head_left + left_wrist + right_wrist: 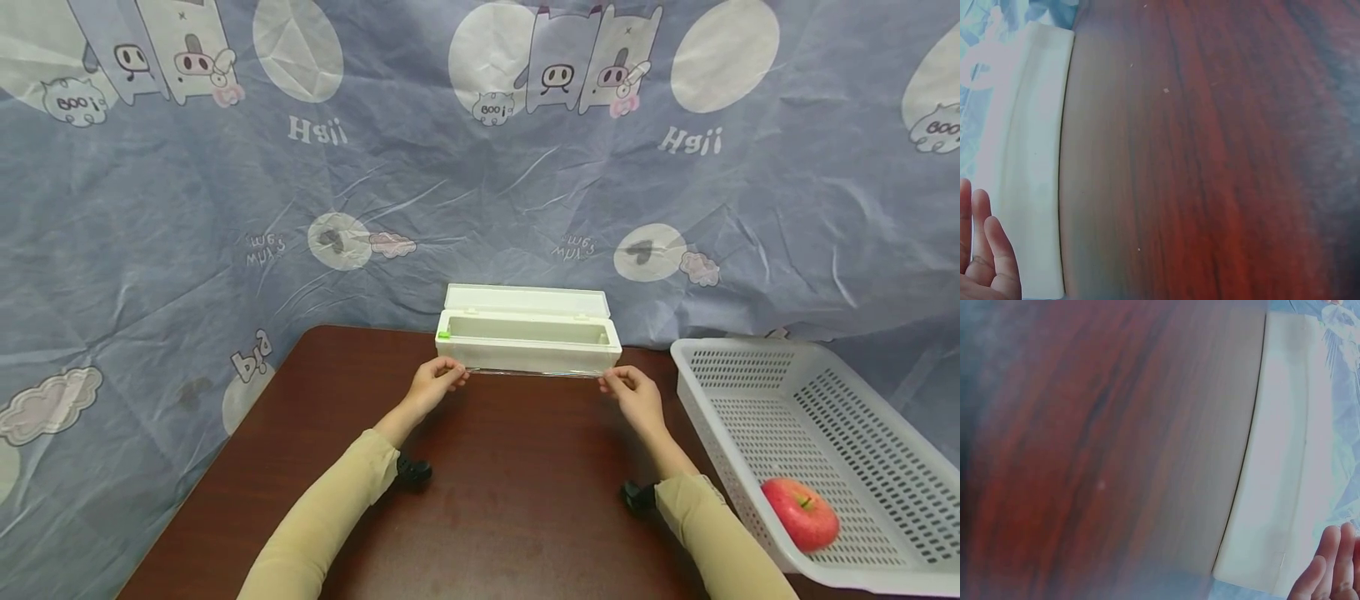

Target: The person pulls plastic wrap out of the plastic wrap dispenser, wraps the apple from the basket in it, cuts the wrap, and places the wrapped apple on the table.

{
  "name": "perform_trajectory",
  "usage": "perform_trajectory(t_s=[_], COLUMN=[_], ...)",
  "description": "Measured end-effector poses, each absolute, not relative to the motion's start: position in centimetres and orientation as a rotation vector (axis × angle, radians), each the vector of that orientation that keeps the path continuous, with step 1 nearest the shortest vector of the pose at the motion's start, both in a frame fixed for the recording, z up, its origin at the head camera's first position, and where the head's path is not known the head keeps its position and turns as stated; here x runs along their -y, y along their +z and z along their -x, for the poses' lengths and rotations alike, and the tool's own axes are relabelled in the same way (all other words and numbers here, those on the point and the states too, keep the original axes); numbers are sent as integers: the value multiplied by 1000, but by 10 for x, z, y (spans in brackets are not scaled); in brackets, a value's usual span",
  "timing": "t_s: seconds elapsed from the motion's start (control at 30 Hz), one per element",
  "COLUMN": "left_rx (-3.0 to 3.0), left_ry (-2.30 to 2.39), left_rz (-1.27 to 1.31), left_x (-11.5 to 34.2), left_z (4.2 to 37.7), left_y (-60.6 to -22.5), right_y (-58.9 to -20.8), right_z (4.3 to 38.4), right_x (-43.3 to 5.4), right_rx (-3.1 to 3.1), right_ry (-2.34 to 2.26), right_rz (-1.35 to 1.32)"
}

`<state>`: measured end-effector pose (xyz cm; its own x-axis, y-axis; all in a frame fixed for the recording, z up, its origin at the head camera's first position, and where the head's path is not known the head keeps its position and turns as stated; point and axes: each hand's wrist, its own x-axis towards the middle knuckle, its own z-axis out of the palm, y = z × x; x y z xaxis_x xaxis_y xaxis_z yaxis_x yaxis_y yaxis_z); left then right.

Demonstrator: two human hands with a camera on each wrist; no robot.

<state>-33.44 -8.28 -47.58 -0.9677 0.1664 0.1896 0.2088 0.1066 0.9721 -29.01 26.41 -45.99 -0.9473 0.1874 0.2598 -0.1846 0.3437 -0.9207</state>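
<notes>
A long white cling film dispenser [528,354] stands at the back of the table with its lid [527,300] raised. A small green piece [444,335] sits at its left end. Along the dispenser's front stretches the edge of a clear sheet of cling film [532,372]. My left hand [437,382] pinches this edge at its left corner between thumb and fingers, and my right hand [632,396] pinches the right corner. In the left wrist view only a few fingers [1001,250] show beside the white dispenser; the right wrist view likewise catches some fingertips [1329,562].
A brown wooden table [510,500] lies under my forearms. To the right stands a white perforated plastic basket [720,467] holding a red apple [801,514]. A blue-grey printed cloth [480,192] hangs behind the table.
</notes>
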Motion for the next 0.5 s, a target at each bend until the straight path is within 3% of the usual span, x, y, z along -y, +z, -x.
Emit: perform_trajectory(t_s=[0.5], left_rx=[2304], left_ry=[-2096], left_rz=[491], left_x=[88], left_z=[310], left_y=[-458], right_y=[-460], right_z=[274], right_x=[-263], right_rx=[2291], right_ry=[1638], right_rz=[16])
